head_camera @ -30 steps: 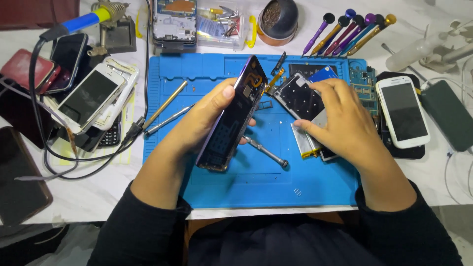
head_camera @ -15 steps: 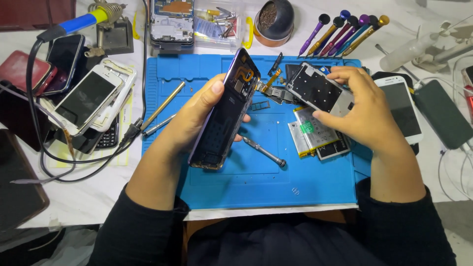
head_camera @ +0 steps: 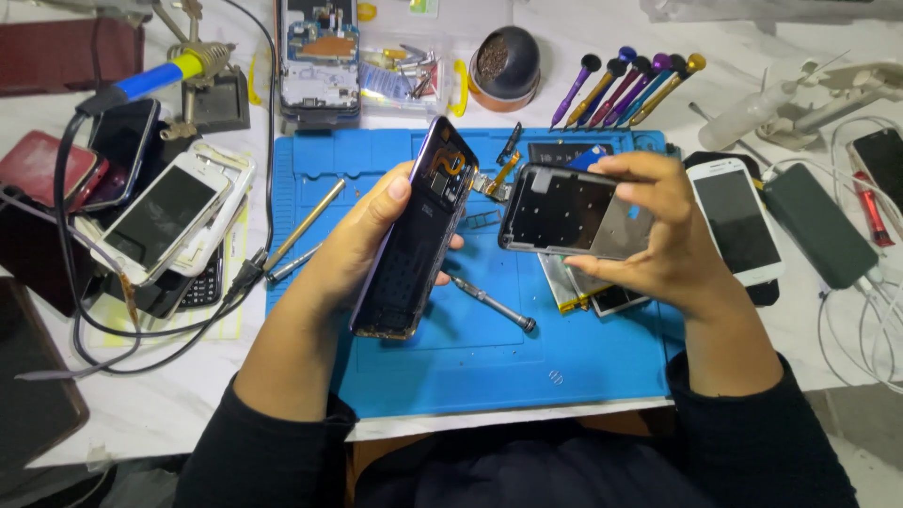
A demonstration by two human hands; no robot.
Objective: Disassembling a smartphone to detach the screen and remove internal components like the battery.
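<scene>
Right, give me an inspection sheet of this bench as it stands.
Surface: blue repair mat on a white table.
Job's things: opened dark phone body, tilted on edge; phone frame plate, lifted above the mat.
Clutter: screwdriver on the mat; white phones stacked at left; white phone at right; coloured drivers at the back; soldering iron.
Hands: left hand holds the phone body; right hand holds the frame plate.
Cables: black cable looping around the left phones; white cables at right.
Surroundings: dark sleeves; no other person seen.
</scene>
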